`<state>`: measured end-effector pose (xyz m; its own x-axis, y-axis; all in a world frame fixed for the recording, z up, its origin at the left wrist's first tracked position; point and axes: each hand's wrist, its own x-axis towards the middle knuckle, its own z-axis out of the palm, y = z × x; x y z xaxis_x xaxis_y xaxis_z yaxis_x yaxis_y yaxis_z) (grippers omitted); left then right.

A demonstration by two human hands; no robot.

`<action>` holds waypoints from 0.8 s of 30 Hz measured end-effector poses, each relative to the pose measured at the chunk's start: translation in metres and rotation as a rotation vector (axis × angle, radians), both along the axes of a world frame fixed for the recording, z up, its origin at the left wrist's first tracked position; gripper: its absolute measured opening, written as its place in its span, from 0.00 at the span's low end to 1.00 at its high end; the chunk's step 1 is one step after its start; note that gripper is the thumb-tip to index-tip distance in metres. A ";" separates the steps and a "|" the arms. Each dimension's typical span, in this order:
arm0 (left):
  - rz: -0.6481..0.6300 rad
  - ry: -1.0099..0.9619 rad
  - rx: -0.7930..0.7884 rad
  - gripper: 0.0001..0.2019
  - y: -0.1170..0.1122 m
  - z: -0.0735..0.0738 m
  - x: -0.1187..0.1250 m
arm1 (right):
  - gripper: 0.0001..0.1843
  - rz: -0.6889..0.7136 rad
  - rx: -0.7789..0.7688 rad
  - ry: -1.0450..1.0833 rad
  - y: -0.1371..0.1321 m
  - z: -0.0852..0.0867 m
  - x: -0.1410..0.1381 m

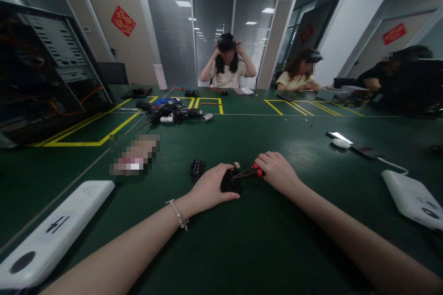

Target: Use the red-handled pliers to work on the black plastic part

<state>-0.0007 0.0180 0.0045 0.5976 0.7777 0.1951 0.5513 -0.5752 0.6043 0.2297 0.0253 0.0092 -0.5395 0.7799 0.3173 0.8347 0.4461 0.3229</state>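
My left hand is closed round a small black plastic part, holding it low over the green table. In my right hand are pliers with red handles; their dark jaws reach left and touch the black part. Whether the jaws grip a piece of it I cannot tell. A small pale bit shows just behind the part. Left of my left hand lies another black plastic piece.
Tools and cables are heaped farther back. An open computer case stands at left. White devices lie at both sides, the right one cabled to a phone. Several people sit across the green table.
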 end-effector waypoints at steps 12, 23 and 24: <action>0.012 0.017 -0.019 0.31 -0.002 0.003 0.000 | 0.17 0.030 -0.001 0.048 0.000 -0.002 0.000; 0.012 0.015 -0.022 0.31 -0.001 0.002 0.000 | 0.16 0.021 -0.004 0.065 0.001 -0.001 0.003; 0.011 0.015 -0.020 0.31 -0.001 0.002 0.000 | 0.16 0.017 -0.004 0.058 0.001 -0.002 0.004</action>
<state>-0.0005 0.0173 0.0066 0.5920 0.7878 0.1701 0.5668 -0.5570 0.6070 0.2332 0.0260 0.0075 -0.5338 0.7721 0.3448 0.8441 0.4620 0.2723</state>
